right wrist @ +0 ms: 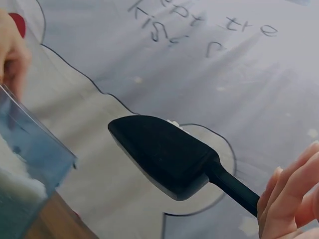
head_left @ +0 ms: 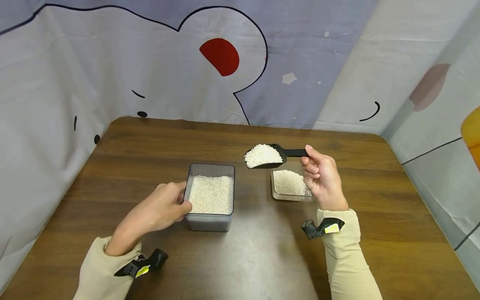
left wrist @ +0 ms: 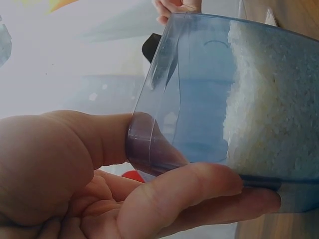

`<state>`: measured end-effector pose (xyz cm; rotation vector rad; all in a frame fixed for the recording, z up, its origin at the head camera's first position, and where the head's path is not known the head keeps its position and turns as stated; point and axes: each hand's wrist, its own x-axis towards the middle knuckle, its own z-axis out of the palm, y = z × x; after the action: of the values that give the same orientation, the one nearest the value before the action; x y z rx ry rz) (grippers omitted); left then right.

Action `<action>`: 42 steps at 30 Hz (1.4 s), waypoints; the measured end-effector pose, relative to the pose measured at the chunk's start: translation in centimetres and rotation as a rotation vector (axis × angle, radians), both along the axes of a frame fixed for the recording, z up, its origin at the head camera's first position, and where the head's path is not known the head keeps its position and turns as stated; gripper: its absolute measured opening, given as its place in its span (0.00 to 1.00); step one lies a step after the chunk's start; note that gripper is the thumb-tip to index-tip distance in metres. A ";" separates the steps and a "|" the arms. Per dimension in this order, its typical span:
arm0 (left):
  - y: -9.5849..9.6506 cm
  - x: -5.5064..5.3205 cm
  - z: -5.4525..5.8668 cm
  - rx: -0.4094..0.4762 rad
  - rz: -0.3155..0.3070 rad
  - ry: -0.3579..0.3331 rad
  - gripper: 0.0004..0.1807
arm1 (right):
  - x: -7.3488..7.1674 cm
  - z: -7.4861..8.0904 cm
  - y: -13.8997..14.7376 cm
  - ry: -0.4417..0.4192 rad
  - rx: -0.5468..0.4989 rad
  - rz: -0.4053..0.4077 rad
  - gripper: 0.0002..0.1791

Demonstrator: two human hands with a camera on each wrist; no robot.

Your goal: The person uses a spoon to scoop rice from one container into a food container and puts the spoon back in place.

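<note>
A draped cloth backdrop (head_left: 150, 54), printed with black outlines and a red shape, stands behind the wood-grained bench (head_left: 255, 258), whose brown surface carries everything.

The person's left hand (head_left: 161, 208) grips the left side of the deep container (head_left: 210, 223), probably to steady it, as it stands upright. The right hand (head_left: 324, 177) holds the loaded scoop (head_left: 296, 153) by the end of its handle, thumb and fingers closed around it. The scoop is raised between the container and the shallow dish (head_left: 288, 198), apart from both; its roughly level bowl seems meant to keep the heap from spilling. The dish sits to the right, just below that hand, presumably for easy reach.

The container is a squarish, grey-blue translucent plastic box (its contents show through the wall in the left wrist view). The dish is low, clear and rectangular, perhaps plastic or glass. The scoop is matte black, with a rounded underside and a slim straight handle.

Smallest are the grains: pale, loose rice (head_left: 211, 195) lying fairly level in the container, a whiter mound (head_left: 263, 155) in the scoop, and a duller, finer-looking heap (head_left: 286, 181) in the dish.
</note>
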<state>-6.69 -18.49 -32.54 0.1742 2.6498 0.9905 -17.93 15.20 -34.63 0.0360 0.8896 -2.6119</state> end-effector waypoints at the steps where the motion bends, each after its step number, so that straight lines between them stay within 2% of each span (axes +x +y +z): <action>1: 0.0 0.0 0.0 0.000 -0.002 0.002 0.07 | -0.1 0.0 0.4 0.001 -0.027 0.001 0.13; 8: 0.0 0.0 -0.1 -0.027 -0.017 0.047 0.03 | -1.1 -0.6 3.4 0.008 -0.163 0.038 0.15; 11: -0.1 0.0 -0.1 -0.025 -0.024 0.057 0.03 | -1.3 -0.7 4.5 0.003 -0.160 0.043 0.16; 19: 0.0 0.1 0.0 -0.029 -0.021 0.033 0.03 | -1.5 -0.7 8.0 -0.001 -0.184 0.033 0.12; 27: 0.0 0.0 0.0 -0.038 -0.025 0.038 0.02 | -1.4 -0.9 10.5 0.022 -0.138 0.029 0.12; 31: 0.0 0.0 0.0 -0.037 -0.030 0.039 0.02 | -1.4 -1.1 11.2 0.037 -0.076 0.005 0.13; 35: 0.0 0.1 0.0 -0.035 -0.027 0.032 0.03 | -1.3 -1.2 11.6 0.049 0.042 -0.063 0.13; 38: 0.0 0.1 0.0 -0.038 -0.026 0.027 0.03 | -1.0 -0.9 11.6 0.064 0.179 -0.119 0.15; 42: 0.0 0.0 0.0 -0.043 -0.023 0.026 0.04 | -0.6 -0.5 11.4 0.062 0.416 -0.179 0.15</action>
<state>-6.67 -18.48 -32.53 0.2087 2.6840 0.9295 -18.56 26.64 -35.11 0.1520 1.5001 -2.5486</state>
